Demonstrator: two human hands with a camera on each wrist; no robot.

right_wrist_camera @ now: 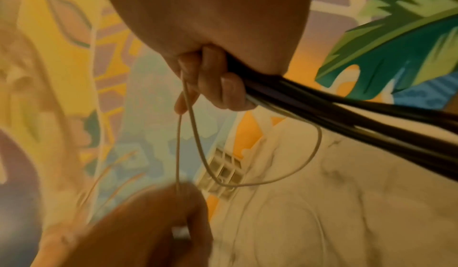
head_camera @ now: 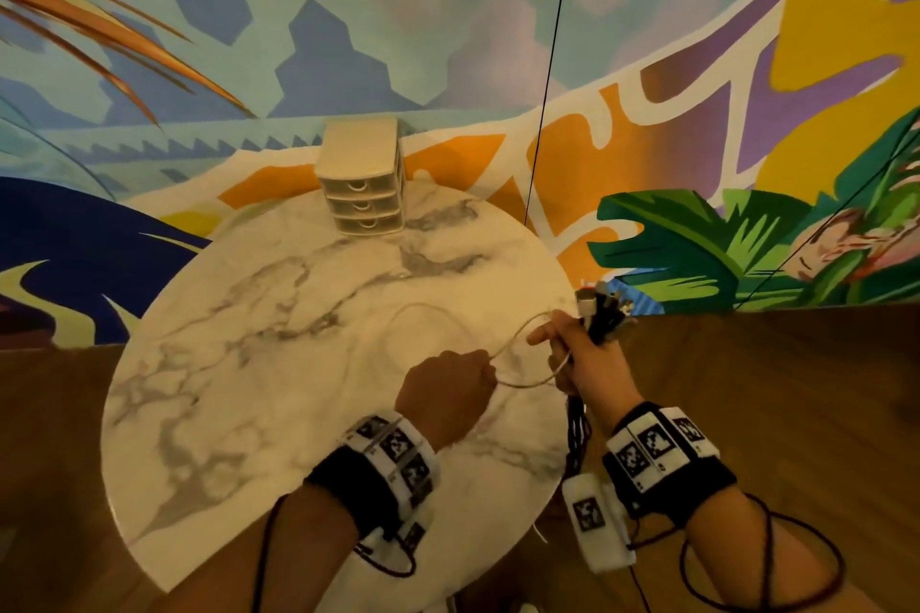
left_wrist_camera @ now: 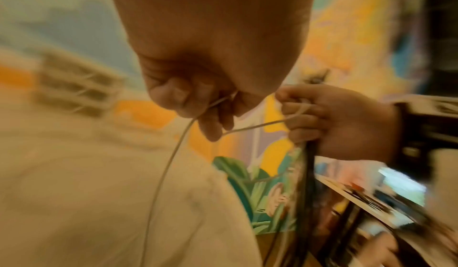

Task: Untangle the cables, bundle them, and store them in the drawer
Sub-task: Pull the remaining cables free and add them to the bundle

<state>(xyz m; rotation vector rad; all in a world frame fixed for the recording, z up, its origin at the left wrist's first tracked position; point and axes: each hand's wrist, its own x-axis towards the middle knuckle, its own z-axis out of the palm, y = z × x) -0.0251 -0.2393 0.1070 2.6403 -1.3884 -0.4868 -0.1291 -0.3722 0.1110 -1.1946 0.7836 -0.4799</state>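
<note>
Over marble table (head_camera: 239, 363), left hand (head_camera: 448, 388) pinches white cable (head_camera: 522, 381); right hand (head_camera: 582, 363) grips black cable bundle (head_camera: 600, 314).

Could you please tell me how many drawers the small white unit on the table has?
3, stacked in the unit at the table's far edge: top, middle, bottom. All are closed; none seems hidden.

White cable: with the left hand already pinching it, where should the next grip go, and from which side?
Judging by its pose, grip the slack run of the white cable that loops on the marble table, coming from above with fingertips. That loop lies free and open. The left hand pinches the taut stretch, and the right hand grips the far end with the black cables.
</note>
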